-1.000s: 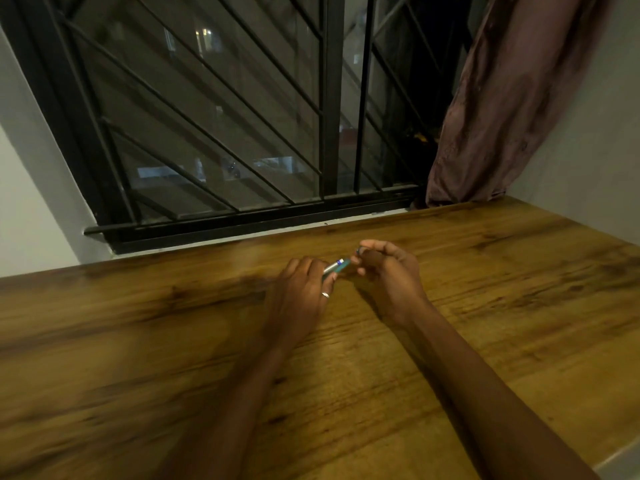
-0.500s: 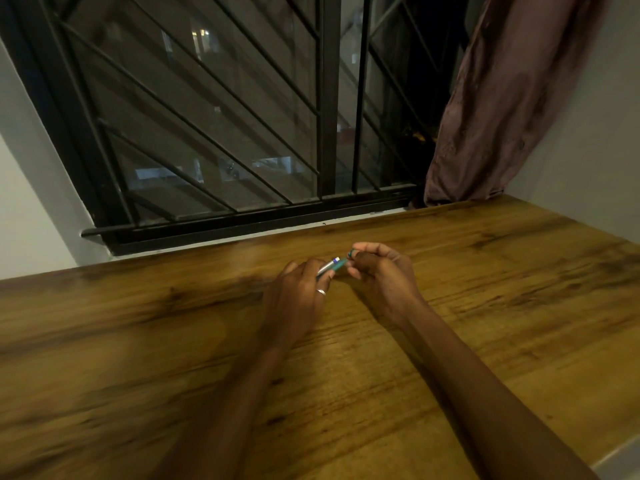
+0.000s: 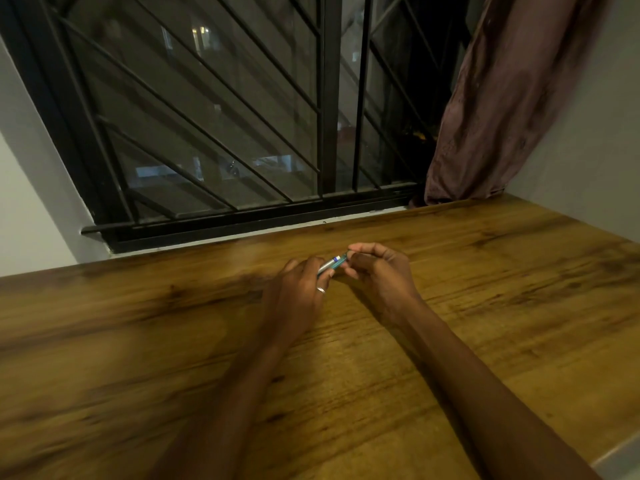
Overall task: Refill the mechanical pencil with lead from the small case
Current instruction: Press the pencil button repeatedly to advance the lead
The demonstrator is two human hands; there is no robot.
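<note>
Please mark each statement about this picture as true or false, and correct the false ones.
1. Both hands are at the pencil. True.
2. The left hand wears a ring. True.
3. The pencil lies flat on the table, untouched. False: the left hand holds it, and the right hand pinches its upper end.
4. A curtain hangs at the window's left side. False: it hangs at the right.
5. The window has dark metal bars. True.

Both forearms stretched forward, converging. Left hand (image 3: pixel 294 292) knuckles-up, fingers curled shut around mechanical pencil (image 3: pixel 331 265), ring on one finger. Right hand (image 3: pixel 379 271) just beside it, fingertips (image 3: pixel 351 255) pinched at pencil's upper end, wrist bent inward.
</note>
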